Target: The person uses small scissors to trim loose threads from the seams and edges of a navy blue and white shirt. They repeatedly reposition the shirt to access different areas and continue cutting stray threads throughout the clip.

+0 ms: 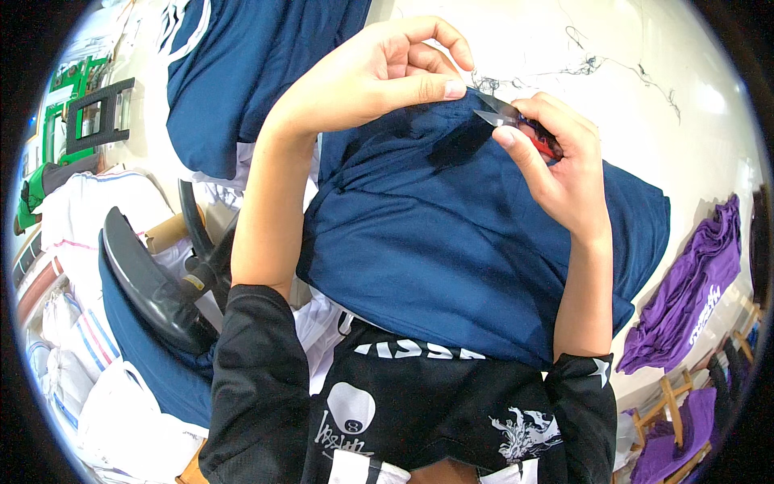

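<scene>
Navy blue cloth (419, 218) lies in front of me, spreading from the white table down over my lap. At its far edge my left hand (387, 77) is closed in a pinch, thumb against fingers. What sits between those fingertips is too small to make out. My right hand (560, 153) grips a pair of thread snips (501, 114) with red and black handles. Their pointed blades are apart and aim left, close to the left thumb tip, just above the cloth.
Loose dark thread (592, 63) is scattered over the white table (677, 48). More folded navy cloth (242, 73) with white cords lies far left. A purple garment (689, 282) rests at right. On the left are a black armrest (153, 282) and white sacks (105, 210).
</scene>
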The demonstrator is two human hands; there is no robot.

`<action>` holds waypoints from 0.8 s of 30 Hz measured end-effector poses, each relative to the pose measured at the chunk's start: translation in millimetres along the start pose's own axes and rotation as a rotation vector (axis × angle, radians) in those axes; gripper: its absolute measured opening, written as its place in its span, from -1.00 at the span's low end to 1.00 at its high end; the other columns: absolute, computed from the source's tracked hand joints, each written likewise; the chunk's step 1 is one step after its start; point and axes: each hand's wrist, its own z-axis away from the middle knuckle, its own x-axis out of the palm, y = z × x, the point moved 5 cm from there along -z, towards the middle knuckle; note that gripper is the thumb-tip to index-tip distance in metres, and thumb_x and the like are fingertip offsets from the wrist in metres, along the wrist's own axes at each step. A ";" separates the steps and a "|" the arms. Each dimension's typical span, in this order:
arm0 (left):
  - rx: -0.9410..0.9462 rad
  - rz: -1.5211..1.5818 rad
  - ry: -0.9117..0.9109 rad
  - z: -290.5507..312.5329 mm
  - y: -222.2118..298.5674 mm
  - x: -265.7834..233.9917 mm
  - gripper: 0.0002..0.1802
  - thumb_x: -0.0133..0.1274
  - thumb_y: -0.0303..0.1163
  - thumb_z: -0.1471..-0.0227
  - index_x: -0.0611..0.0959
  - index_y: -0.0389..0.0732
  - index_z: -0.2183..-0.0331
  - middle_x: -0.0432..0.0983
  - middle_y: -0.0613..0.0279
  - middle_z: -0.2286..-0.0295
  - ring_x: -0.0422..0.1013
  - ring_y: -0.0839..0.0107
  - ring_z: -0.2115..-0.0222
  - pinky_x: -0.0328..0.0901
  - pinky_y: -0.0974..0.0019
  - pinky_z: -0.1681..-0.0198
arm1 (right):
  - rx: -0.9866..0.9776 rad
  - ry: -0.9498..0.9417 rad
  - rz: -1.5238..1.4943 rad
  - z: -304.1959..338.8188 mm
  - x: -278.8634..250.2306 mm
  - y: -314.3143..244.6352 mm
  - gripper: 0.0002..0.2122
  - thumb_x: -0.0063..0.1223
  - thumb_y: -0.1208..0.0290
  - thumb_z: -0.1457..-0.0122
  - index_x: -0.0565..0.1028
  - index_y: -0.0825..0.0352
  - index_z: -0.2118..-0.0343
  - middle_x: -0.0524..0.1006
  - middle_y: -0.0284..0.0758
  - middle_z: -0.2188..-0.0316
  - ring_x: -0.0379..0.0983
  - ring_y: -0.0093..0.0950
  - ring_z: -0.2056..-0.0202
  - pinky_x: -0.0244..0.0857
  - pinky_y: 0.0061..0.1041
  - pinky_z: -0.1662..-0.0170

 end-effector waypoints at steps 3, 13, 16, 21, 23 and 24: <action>0.046 0.010 0.049 0.5 0.1 -0.5 -0.75 0.12 -0.43 -0.11 0.50 -0.27 0.17 0.55 0.31 0.37 0.44 0.64 0.30 0.30 0.56 0.20 | -0.058 -0.013 0.031 -0.2 0.0 -3.7 -0.73 0.33 0.35 0.00 0.50 0.43 0.38 0.43 -0.29 0.58 0.36 -0.49 0.60 0.26 -0.56 0.51; 0.081 0.085 0.023 -2.7 -10.4 -3.3 -0.73 0.12 -0.43 -0.12 0.48 -0.27 0.15 0.58 0.25 0.35 0.46 0.61 0.27 0.31 0.53 0.15 | -0.089 0.013 0.042 -1.4 3.5 -7.8 -0.73 0.33 0.36 0.01 0.50 0.44 0.39 0.45 -0.27 0.56 0.41 -0.46 0.60 0.29 -0.54 0.52; 0.087 0.121 0.003 -5.1 -12.6 -2.0 -0.72 0.11 -0.43 -0.13 0.47 -0.27 0.13 0.58 0.24 0.35 0.46 0.61 0.27 0.30 0.54 0.15 | -0.110 0.016 0.044 -1.8 4.1 -8.6 -0.74 0.33 0.36 0.01 0.50 0.43 0.39 0.45 -0.26 0.55 0.42 -0.44 0.60 0.30 -0.53 0.52; 0.093 0.133 -0.024 -7.0 -13.7 0.7 -0.71 0.09 -0.41 -0.14 0.46 -0.27 0.11 0.59 0.24 0.35 0.46 0.62 0.27 0.30 0.53 0.13 | -0.120 0.029 0.042 -2.3 5.3 -7.1 -0.74 0.33 0.36 0.02 0.51 0.42 0.41 0.45 -0.26 0.57 0.41 -0.42 0.60 0.30 -0.51 0.52; 0.079 0.112 -0.026 -5.3 -7.8 0.6 -0.71 0.09 -0.40 -0.15 0.46 -0.27 0.11 0.59 0.24 0.35 0.46 0.61 0.27 0.30 0.52 0.13 | -0.120 0.041 0.038 -2.3 5.4 -5.8 -0.75 0.33 0.36 0.02 0.51 0.42 0.42 0.45 -0.26 0.59 0.41 -0.41 0.60 0.29 -0.52 0.52; 0.072 0.100 -0.025 -4.1 -5.4 0.6 -0.71 0.09 -0.40 -0.15 0.46 -0.26 0.10 0.59 0.24 0.35 0.46 0.61 0.27 0.30 0.52 0.13 | -0.122 0.045 0.035 -2.5 5.4 -5.8 -0.75 0.33 0.36 0.02 0.51 0.42 0.43 0.44 -0.26 0.59 0.41 -0.41 0.60 0.29 -0.52 0.51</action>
